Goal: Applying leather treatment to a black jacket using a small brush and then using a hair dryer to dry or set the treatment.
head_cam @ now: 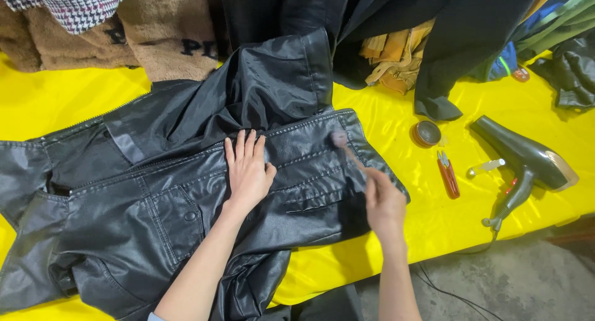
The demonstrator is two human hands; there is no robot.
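Brushing step: left hand point(248, 170) is lying flat, fingers spread, pinning black leather jacket point(155, 215) on yellow table point(396, 141); right hand point(384, 203) is pinching small brush point(344, 146) w/ tip at jacket's chest panel — next stroke is probably needing steady hold-down.

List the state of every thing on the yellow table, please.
black leather jacket: spread flat, unzipped, lining showing
left hand: flat, pressing the jacket
right hand: holding a small brush, blurred
hair dryer: lying on its side
round tin: open
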